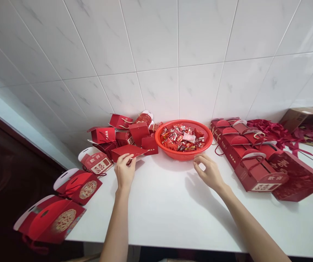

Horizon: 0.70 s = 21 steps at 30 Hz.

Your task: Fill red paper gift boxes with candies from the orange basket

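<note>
My left hand [125, 169] pinches the near edge of a red box [127, 150] at the front of a loose pile of red boxes. My right hand [208, 170] hovers over the white table [159, 203], just in front of the red plastic basket [178, 156], its thumb and index finger curled close together with nothing seen between them. Small wrapped sweets in red, pink and gold fill the basket, a pale pink packet [189, 137] among them on top.
Red gift boxes [86, 189] line the left edge. Rows of red boxes [235, 145] and a larger one [295, 174] stand at right. Beyond them lie dark red ribbons [271, 131] and a cardboard box [298, 118]. A tiled wall [159, 43] rises behind.
</note>
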{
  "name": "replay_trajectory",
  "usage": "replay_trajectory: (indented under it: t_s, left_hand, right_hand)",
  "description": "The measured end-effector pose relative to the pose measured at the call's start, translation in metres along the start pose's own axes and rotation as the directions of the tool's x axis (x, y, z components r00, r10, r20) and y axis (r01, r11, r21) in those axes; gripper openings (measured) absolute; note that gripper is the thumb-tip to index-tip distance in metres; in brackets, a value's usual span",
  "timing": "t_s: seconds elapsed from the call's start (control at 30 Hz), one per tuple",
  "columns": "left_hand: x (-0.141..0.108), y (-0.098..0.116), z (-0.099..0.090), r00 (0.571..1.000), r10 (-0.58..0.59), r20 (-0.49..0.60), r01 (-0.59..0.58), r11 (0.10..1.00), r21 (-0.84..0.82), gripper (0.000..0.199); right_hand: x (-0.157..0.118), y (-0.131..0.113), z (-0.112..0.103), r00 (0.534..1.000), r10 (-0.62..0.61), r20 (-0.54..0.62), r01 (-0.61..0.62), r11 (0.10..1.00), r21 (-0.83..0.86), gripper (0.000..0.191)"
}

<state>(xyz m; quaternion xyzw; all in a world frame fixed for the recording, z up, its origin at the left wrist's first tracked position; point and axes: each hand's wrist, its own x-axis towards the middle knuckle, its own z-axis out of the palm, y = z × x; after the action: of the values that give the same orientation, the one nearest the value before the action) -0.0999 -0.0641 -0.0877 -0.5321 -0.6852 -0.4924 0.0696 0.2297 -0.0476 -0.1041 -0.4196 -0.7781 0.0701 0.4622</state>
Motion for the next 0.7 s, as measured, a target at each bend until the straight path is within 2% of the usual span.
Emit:
replay_trajectory:
  t_s: [0.13,0.23,0.3,0.37,0.43,0.5,0.6,0.7]
  left_hand:
    - [-0.005,0.022,-0.02,0.993,0.022,-0.112,-0.035,0.993,-0.111,0.027]
    - [-0.006,0.041,-0.029,0.99,-0.035,-0.136,-0.005,0.958,-0.288,0.027]
    - [-0.007,0.056,-0.028,0.995,-0.073,-0.063,0.039,0.905,-0.423,0.026]
    - [-0.01,0.071,-0.022,0.997,-0.069,0.037,0.078,0.859,-0.506,0.024]
    - [-0.014,0.083,-0.013,0.993,-0.045,0.112,0.099,0.833,-0.545,0.023]
    - [-0.02,0.092,-0.001,0.985,-0.02,0.174,0.116,0.817,-0.565,0.028]
    - [-0.028,0.098,0.014,0.965,0.024,0.262,0.138,0.802,-0.581,0.025]
    - [-0.031,0.095,0.024,0.927,0.051,0.372,0.189,0.793,-0.58,0.016]
  right_hand:
    - [0.0,-0.002,0.003,1.0,-0.006,0.017,0.005,1.0,0.019,0.014]
    - [-0.001,-0.009,0.006,1.0,-0.011,-0.003,0.011,0.998,0.057,0.012]
    - [-0.002,-0.016,0.007,0.999,-0.024,-0.039,0.027,0.996,0.088,0.02]
    - [-0.003,-0.023,0.008,0.996,-0.064,-0.07,0.073,0.988,0.133,0.037]
    - [-0.004,-0.029,0.008,0.988,-0.134,-0.075,0.146,0.972,0.182,0.051]
    - [-0.005,-0.032,0.009,0.978,-0.201,-0.056,0.208,0.955,0.21,0.057]
    - [-0.005,-0.034,0.011,0.968,-0.249,0.007,0.241,0.942,0.234,0.046]
    - [-0.006,-0.038,0.013,0.972,-0.233,0.04,0.21,0.929,0.303,0.032]
